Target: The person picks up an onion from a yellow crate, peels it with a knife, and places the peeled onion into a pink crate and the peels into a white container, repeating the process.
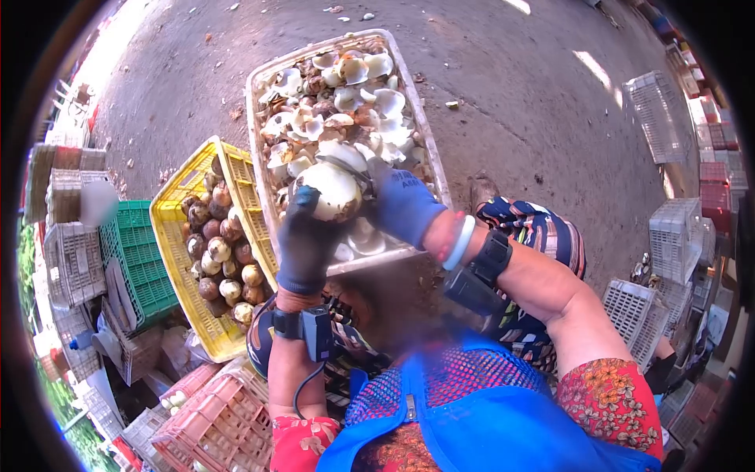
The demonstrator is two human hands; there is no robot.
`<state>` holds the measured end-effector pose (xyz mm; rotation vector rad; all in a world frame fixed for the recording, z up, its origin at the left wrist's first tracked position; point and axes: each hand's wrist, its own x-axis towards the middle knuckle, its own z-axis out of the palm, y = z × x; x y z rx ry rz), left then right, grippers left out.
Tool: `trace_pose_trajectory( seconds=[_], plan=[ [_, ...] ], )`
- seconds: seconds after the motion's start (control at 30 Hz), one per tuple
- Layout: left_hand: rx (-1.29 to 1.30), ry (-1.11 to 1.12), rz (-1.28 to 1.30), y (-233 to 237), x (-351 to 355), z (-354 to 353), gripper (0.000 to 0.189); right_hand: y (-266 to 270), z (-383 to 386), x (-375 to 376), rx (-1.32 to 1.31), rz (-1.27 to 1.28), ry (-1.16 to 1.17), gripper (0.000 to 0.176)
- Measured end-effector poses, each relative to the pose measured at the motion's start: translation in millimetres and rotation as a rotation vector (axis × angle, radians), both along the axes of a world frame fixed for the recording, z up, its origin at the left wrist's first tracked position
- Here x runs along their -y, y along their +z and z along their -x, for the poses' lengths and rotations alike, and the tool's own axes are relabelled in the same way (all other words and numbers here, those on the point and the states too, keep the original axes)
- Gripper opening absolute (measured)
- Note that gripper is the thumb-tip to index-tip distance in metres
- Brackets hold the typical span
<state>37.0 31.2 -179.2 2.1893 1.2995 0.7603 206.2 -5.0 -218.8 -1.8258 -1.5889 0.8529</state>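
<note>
Centre frame: white crate (429, 169), heaped with pale husk peelings (370, 94). Left of it: yellow crate (174, 263), holding brown unpeeled fruits (220, 252). Far left: green crate (138, 252).

Our right hand (403, 206), blue-gloved, has its fingers curled against the fruit's right side; we cannot tell what it grips. Our left hand (305, 240), dark-gloved, is wrapped round the pale peeled fruit (332, 190) from below, over the white crate.

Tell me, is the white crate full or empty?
Full: the white crate is heaped to its rim with pale peelings. The left hand holds a round white fruit over it.
</note>
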Motion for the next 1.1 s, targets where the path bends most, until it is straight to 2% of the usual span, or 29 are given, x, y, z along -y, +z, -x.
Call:
trace_pose_trajectory(
  seconds=[0.07,0.1,0.2,0.27,0.33,0.4,0.47,0.5,0.57,0.6,0.67,0.73,0.8,0.87,0.93,0.97,1.0,1.07,1.1],
  plan=[
    [-0.028,-0.003,-0.044,-8,-1,0,0.051,-3,-5,0,0.215,-0.008,0.007,0.037],
    [0.043,-0.038,-0.193,-18,-2,5,0.056,-3,-8,-2,0.324,-0.013,0.015,0.028],
    [0.182,-0.122,-0.542,-34,-13,24,0.07,3,-30,-2,0.286,0.312,0.178,0.023],
    [0.107,-0.079,-0.652,-32,-20,31,0.075,-20,-23,-2,0.173,0.241,-0.062,0.026],
    [-0.046,0.001,-0.772,-28,-22,36,0.078,-19,-28,4,0.138,0.169,0.021,0.03],
    [-0.032,-0.033,-0.764,-22,-25,35,0.081,-49,-31,1,-0.055,0.065,0.001,0.038],
    [-0.043,-0.029,-0.767,-17,-26,33,0.086,-3,-27,-3,-0.775,0.3,-0.251,0.035],
    [-0.003,0.024,-0.701,-14,-25,29,0.087,17,-26,-4,-0.871,0.354,-0.249,0.035],
    [0.19,0.063,-0.386,-4,-20,19,0.089,45,-25,-5,-1.062,0.46,-0.245,0.036],
    [0.341,0.046,-0.134,3,-17,12,0.09,45,-22,-7,-1.075,0.455,-0.243,0.035],
    [0.386,0.004,-0.012,4,-17,11,0.09,45,-16,-10,-1.102,0.444,-0.241,0.032],
    [0.179,-0.047,-0.274,-6,-22,17,0.089,39,-13,-12,-1.125,0.397,-0.214,0.031],
    [0.585,-0.032,0.229,-12,-22,10,0.074,38,-12,-12,-1.137,0.339,-0.187,0.03],
    [0.933,0.052,0.947,11,-26,4,0.059,41,-12,-12,-1.136,0.271,-0.159,0.03],
    [0.9,-0.01,1.065,12,-19,-2,0.048,50,-20,-9,-1.077,0.237,-0.115,0.029],
    [0.701,-0.111,0.817,7,-12,-6,0.045,52,-22,-8,-1.049,0.219,-0.094,0.029],
    [0.499,-0.203,0.567,2,-9,-7,0.045,46,-18,-9,-0.984,0.056,-0.033,0.029],
    [0.354,-0.294,0.788,-4,-18,-3,0.078,33,-8,-8,-0.842,-0.266,0.088,0.03],
    [0.602,-0.22,0.938,-7,-19,-4,0.08,31,-8,-4,-0.836,-0.264,0.12,0.032]
  ],
)
